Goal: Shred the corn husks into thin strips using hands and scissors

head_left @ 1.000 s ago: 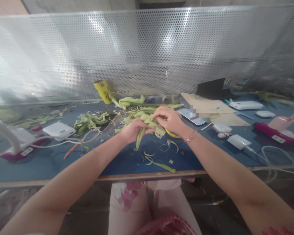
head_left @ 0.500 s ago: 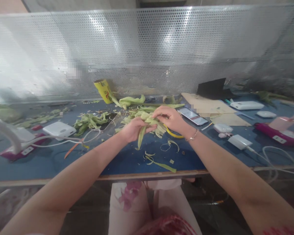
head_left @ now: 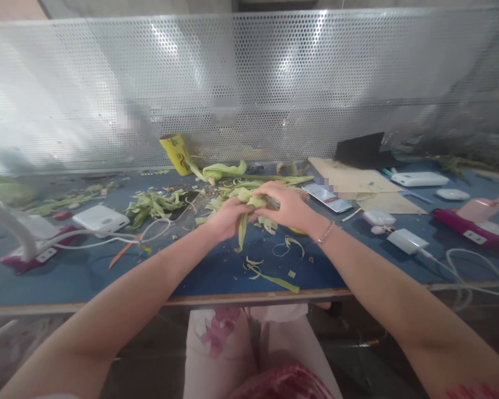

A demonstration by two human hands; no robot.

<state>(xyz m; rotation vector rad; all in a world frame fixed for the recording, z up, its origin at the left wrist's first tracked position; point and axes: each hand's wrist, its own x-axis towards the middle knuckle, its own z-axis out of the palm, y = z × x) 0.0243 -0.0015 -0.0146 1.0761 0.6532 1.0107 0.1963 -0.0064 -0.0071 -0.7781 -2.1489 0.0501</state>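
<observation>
Above the middle of the table, both my hands meet at a bunched, pale green corn husk [head_left: 245,195]. My left hand [head_left: 228,219] is closed on it from the left, and a narrow strip hangs down below the fingers. My right hand [head_left: 289,206] pinches the husk from the right, thumb and fingertips close to the left fingers. Exactly where the fingertips grip is partly hidden. Under and behind the hands lies a pile of more husk pieces [head_left: 268,224]. A yellow ring-shaped item [head_left: 297,230] shows partly beneath my right hand.
A yellow tube [head_left: 175,154] leans by the perforated metal screen [head_left: 249,83]. Left are a husk heap [head_left: 153,209], a white power bank [head_left: 101,219] and a purple power strip [head_left: 37,257]. Right lie a phone [head_left: 327,198], cardboard [head_left: 349,177] and a white charger [head_left: 407,241] with cable.
My right hand has turned and lowered its thumb and fingertips onto the husk beside my left fingers. The husk is bunched more tightly, and the yellow ring is more covered.
</observation>
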